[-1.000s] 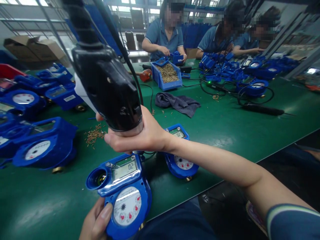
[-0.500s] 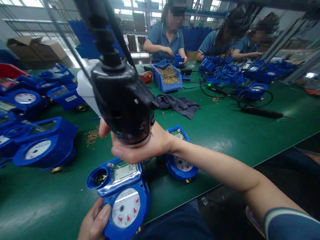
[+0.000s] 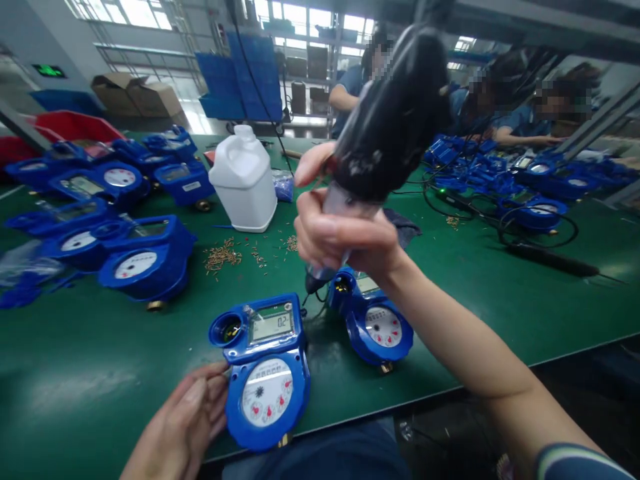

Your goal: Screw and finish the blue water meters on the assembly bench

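Observation:
My right hand [image 3: 345, 233] is wrapped round a black electric screwdriver [image 3: 387, 127], tilted with its lower end down and left. Its thin tip is near the upper right edge of a blue water meter [image 3: 267, 393], close to a small dark screw. This meter lies face up at the table's front, with a display reading 0.2, a white dial and an uncovered round port at upper left. At its left side is my left hand [image 3: 185, 413], fingers loosely extended against the edge, thumb off the meter. A second blue water meter [image 3: 380, 327] lies to the right, partly behind my right hand.
Loose brass screws [image 3: 223, 257] lie on the green table [image 3: 125, 373] before a white jug [image 3: 245, 180]. Several blue meters [image 3: 143, 260] crowd the left. A dark cloth [image 3: 405, 227], a cabled screwdriver [image 3: 550, 259] and more blue parts [image 3: 465, 167] are right. Co-workers sit across.
My view has turned left, showing the whole jug. The screwdriver has swung from upright to tilted, its lower end now by the meter's right edge. My left thumb has come off the meter's face.

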Demonstrator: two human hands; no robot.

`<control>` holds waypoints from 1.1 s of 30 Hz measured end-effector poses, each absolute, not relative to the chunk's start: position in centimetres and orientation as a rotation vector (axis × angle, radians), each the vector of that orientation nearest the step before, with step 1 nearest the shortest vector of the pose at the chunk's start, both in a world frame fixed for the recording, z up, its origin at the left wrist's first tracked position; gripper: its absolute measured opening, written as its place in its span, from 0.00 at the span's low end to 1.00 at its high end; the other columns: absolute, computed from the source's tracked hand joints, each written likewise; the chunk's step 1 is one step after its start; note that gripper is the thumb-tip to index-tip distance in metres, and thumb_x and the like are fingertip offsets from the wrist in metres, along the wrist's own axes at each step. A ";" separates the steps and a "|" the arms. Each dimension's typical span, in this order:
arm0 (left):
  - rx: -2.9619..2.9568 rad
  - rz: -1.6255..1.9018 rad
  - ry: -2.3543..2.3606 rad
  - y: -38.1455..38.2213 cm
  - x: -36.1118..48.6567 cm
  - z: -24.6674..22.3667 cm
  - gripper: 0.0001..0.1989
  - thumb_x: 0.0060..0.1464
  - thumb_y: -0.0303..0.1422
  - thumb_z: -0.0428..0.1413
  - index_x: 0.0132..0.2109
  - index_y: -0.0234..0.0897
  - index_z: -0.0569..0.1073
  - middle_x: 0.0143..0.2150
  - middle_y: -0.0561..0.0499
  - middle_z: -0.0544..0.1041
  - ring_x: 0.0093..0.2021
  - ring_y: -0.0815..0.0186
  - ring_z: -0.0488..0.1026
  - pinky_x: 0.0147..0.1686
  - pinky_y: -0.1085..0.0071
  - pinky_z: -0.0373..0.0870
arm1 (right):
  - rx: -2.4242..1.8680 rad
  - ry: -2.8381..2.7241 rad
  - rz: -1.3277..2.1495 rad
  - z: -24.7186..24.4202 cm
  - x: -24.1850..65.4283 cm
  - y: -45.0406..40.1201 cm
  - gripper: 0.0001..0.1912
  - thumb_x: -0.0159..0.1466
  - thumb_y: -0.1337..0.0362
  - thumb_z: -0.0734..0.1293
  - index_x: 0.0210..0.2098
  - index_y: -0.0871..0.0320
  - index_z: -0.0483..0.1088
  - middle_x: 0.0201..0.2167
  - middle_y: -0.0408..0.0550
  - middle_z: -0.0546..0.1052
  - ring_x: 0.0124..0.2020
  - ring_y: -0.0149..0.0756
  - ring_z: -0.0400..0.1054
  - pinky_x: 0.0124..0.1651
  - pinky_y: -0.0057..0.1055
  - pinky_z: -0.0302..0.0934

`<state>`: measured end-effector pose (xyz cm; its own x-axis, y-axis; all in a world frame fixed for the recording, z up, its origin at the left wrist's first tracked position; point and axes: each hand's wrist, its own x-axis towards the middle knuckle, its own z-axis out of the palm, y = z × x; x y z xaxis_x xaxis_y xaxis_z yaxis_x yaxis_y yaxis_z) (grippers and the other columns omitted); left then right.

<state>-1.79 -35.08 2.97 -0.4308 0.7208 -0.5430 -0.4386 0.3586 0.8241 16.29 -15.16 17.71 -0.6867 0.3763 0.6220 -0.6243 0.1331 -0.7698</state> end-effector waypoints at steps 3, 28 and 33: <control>0.264 1.385 1.508 -36.1 -3.2 4.4 0.25 0.41 0.39 0.66 0.47 0.38 0.72 0.43 0.48 0.79 0.41 0.64 0.76 0.38 0.77 0.76 | 0.262 -1.626 1.583 20.1 16.6 -15.1 0.12 0.59 0.69 0.64 0.40 0.52 0.58 0.15 0.29 0.57 0.12 0.22 0.51 0.17 0.21 0.56; 0.955 1.093 1.392 -33.8 3.0 10.7 0.19 0.54 0.32 0.55 0.53 0.41 0.62 0.28 0.55 0.77 0.24 0.72 0.71 0.26 0.80 0.66 | -0.021 -1.444 1.765 24.4 15.3 -22.6 0.12 0.56 0.58 0.67 0.40 0.49 0.67 0.11 0.32 0.48 0.10 0.26 0.44 0.15 0.25 0.48; 1.106 1.065 1.430 -33.6 3.1 11.5 0.20 0.54 0.34 0.55 0.54 0.43 0.64 0.29 0.56 0.79 0.33 0.68 0.75 0.39 0.76 0.67 | -0.066 -1.469 1.767 24.4 15.4 -22.6 0.13 0.56 0.58 0.67 0.40 0.49 0.66 0.10 0.31 0.48 0.09 0.27 0.44 0.13 0.27 0.47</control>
